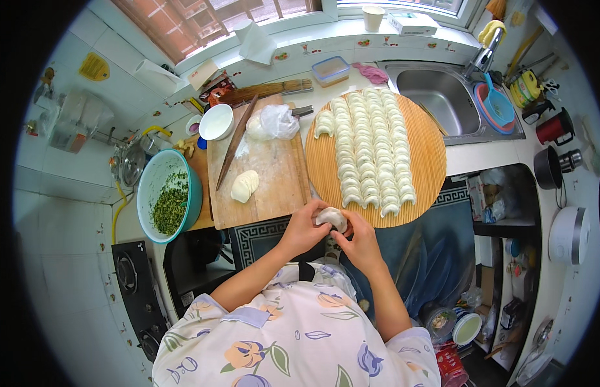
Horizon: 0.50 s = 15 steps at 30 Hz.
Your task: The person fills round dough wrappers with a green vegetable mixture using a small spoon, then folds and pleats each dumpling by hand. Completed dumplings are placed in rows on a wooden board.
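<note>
Between my left hand and my right hand is a crescent-shaped dumpling, its two ends pinched in the fingers of both. I hold it just before the near edge of a round slatted board, on which folded dumplings lie overlapping in long rows. To the left, a wooden cutting board carries a small stack of round dough wrappers, a tapered rolling pin and dough in a clear plastic bag. A teal bowl holds chopped green filling.
A white bowl sits at the cutting board's far left corner, and a knife handle sticks out beside the bagged dough. Behind lie a straw brush and a lidded plastic box. The steel sink is at the right, a gas stove at lower left.
</note>
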Each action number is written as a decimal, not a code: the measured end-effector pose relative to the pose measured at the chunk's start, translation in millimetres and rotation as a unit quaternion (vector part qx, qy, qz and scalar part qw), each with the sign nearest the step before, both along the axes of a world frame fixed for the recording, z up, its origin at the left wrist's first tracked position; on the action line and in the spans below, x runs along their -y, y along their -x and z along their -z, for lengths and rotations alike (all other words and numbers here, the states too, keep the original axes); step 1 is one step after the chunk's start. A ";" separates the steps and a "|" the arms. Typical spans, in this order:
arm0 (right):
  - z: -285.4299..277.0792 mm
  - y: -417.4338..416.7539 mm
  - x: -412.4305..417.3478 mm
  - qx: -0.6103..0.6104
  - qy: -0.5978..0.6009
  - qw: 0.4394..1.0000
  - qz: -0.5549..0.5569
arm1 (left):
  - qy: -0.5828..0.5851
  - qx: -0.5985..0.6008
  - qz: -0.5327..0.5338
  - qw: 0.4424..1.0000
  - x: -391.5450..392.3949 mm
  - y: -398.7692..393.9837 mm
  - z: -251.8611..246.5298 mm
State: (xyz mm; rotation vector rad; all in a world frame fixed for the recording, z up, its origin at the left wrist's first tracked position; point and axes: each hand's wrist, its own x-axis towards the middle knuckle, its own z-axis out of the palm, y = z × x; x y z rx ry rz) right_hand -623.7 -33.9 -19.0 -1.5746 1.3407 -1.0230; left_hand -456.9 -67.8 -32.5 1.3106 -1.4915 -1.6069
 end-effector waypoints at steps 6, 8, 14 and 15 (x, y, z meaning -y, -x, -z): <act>18.1 -1.5 18.8 -0.030 0.018 0.999 0.018 | 0.027 0.007 -0.067 0.997 -3.7 14.7 10.0; 28.1 -8.2 25.3 0.000 -0.001 0.999 0.040 | 0.033 0.044 -0.106 0.993 -4.1 19.3 9.8; 66.1 -32.3 58.6 0.189 -0.095 0.974 0.076 | 0.202 0.120 -0.141 0.962 -1.4 30.5 23.1; 75.5 -32.7 68.0 0.234 -0.127 0.962 0.062 | 0.176 0.091 -0.166 0.966 -0.6 27.2 24.1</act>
